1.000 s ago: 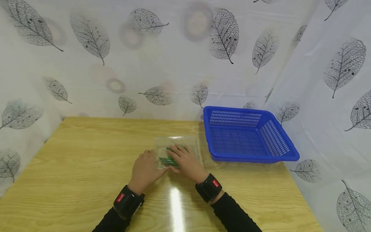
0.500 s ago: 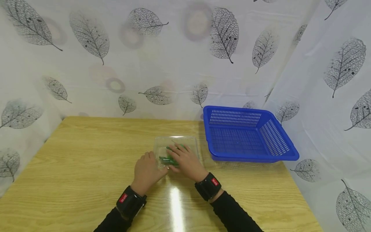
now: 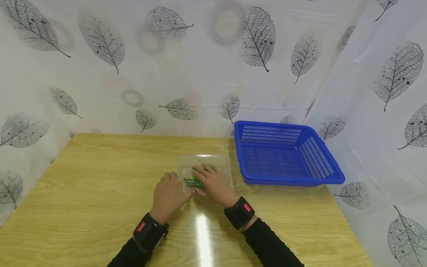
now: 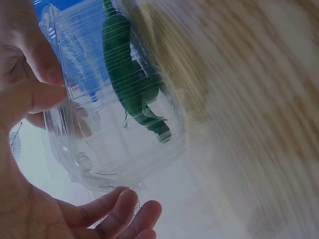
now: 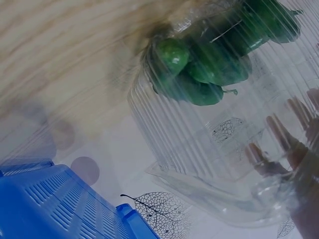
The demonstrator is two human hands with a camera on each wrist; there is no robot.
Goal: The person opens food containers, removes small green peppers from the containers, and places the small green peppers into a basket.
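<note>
My two grips share one thing, a clear plastic box (image 3: pixel 185 167) on the bench (image 3: pixel 116 178), straight ahead of me and lying between them. It looks longer from left to right, so its long axis runs across my view. My right grip (image 3: pixel 213 185) lies over the right half of its top, fingers spread wide and resting on the plastic; the right wrist view shows them through the clear wall. My left grip (image 3: pixel 168 196) is at the near left corner, spanned wide, thumb against the front edge close to the other thumb, fingers loosely bent by the left side; whether those fingers bear on the plastic I can't tell. The right grip covers more of the box, and it is the nearer one to the blue plastic basket (image 3: pixel 320 181) just beyond the box to the right, standing apart from it. Inside the box lie several long green peppers (image 5: pixel 209 64), partly hidden under my right grip, with the ones I can see lying roughly crosswise, ends to the left. I can't make out whether the box is fully closed along its rim. The basket stands upright, its slotted walls and floor in sight, in front of leaf-printed cloth (image 3: pixel 207 66).
</note>
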